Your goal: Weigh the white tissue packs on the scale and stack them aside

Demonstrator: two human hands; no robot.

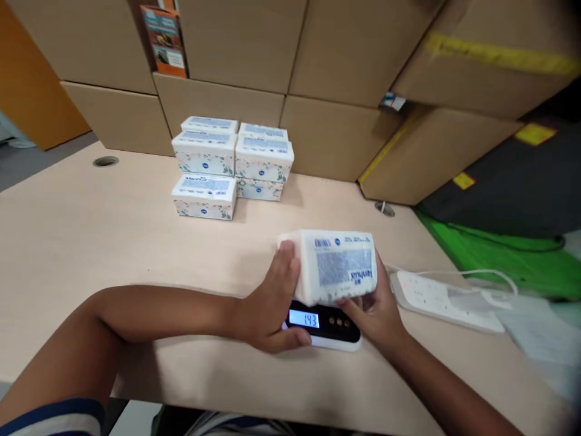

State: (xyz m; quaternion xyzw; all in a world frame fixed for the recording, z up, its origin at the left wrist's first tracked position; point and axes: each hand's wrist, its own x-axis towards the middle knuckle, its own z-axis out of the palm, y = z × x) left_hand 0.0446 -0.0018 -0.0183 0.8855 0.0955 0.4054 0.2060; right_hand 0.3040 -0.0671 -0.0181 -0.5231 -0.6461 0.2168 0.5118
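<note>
**Tissue pack held over scale reading 143**

Both hands gripped a white tissue pack (338,266) above the scale (324,327): left hand (272,306) at its 9 o'clock end, right hand (376,309) at 3 o'clock. Its long axis ran 9-to-3, its blue-lettered label, blurred, facing up. Stacked packs (231,163) sat at 11 o'clock on the surface (91,242).

1. A stockroom or packing office: big plain cartons (236,42) are stacked as a wall behind the pale tabletop (91,242).
2. Identical tissue packs (231,163) sit piled near the cartons.
3. A small digital scale (324,324) with a lit display stands on the tabletop.
4. The tabletop has cable holes (105,161), and a white power strip (442,300) lies on it, as on an office desk.
</note>
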